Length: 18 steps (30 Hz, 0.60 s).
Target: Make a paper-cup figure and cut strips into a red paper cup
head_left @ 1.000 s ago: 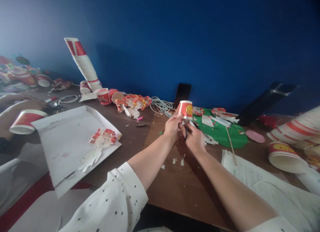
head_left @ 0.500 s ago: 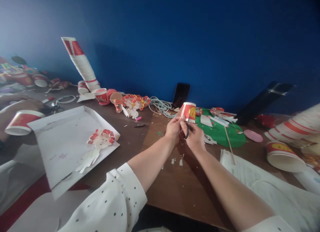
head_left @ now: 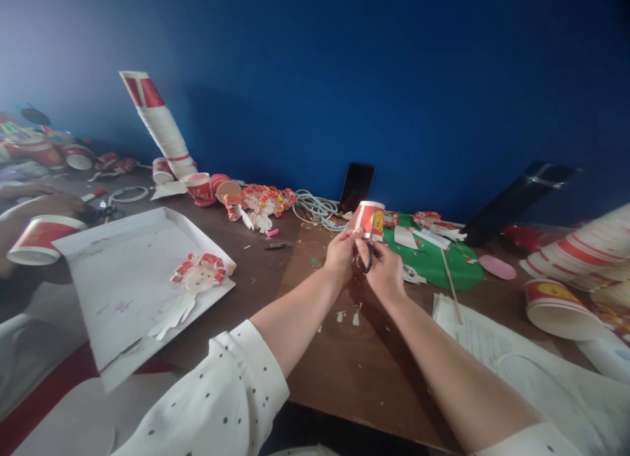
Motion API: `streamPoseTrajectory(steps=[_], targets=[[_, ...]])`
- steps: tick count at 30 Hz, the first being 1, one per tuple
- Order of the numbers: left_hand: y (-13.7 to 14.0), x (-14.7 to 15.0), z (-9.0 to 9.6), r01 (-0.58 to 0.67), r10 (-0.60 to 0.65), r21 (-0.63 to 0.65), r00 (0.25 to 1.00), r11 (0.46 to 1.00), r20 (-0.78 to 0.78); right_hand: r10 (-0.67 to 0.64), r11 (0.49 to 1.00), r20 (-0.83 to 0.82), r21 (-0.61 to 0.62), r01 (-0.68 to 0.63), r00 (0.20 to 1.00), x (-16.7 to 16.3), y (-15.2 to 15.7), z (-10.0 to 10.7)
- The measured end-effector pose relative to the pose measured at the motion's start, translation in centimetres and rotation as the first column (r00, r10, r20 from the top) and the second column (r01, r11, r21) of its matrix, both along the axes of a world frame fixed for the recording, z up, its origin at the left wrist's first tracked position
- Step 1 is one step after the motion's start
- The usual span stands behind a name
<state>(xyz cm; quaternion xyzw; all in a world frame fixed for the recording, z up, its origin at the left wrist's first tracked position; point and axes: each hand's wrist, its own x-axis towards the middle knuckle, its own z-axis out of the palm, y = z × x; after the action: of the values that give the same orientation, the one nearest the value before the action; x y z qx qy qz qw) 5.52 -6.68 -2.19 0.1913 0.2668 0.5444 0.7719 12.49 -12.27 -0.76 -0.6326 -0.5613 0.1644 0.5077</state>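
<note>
Nearest the camera, two forearms run out over the brown table [head_left: 339,371], the left one coming from a white sleeve with dark dots [head_left: 216,403]. Just short of the hands, small white paper scraps [head_left: 355,317] lie scattered on the wood. Now the hands themselves: the left hand [head_left: 339,254] is closed around the lower part of a red and white paper cup [head_left: 370,220], fingers pinching it from the left, and the cup sits tilted with its white base end turned up and away. The right hand [head_left: 386,272] is curled shut on a pair of dark scissors [head_left: 369,256], right against the cup, with the blades pointing up along its side; whether the blades bite into the paper is too small to tell. To the right of the cup, a round green sheet [head_left: 438,262] carries white cuttings and a thin wooden stick [head_left: 450,282], and nearer than that lies a pile of white papers [head_left: 492,344]. Further right of the cup, another red and white cup [head_left: 556,308] lies on its side under a slanting stack of cups [head_left: 585,249]. To the left of the cup, a white tray [head_left: 113,272] holds a paper figure with red curls [head_left: 197,275]. Beyond the cup, a dark phone [head_left: 357,186] leans on the blue wall [head_left: 394,82], with a coil of pale cable [head_left: 317,207] beside it, and far left a tall stack of cups [head_left: 160,124] tilts against the wall.
</note>
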Motion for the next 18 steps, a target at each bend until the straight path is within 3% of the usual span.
streamPoseTrajectory(steps=[10,15,18], targets=[[0.56,0.17,-0.66,0.004,-0.004,-0.009,1.000,1.000,0.024,0.002,1.000,-0.009,0.002,-0.002,1.000,0.11,-0.03,-0.02],[0.70,0.05,-0.55,0.065,-0.065,0.007,0.998,0.998,0.019,-0.004,1.000,-0.017,-0.002,0.004,1.000,0.18,0.10,-0.18],[0.65,-0.09,-0.07,0.038,-0.036,-0.048,0.999,0.998,0.036,-0.006,1.000,-0.017,0.003,0.006,1.000,0.27,0.15,-0.23]])
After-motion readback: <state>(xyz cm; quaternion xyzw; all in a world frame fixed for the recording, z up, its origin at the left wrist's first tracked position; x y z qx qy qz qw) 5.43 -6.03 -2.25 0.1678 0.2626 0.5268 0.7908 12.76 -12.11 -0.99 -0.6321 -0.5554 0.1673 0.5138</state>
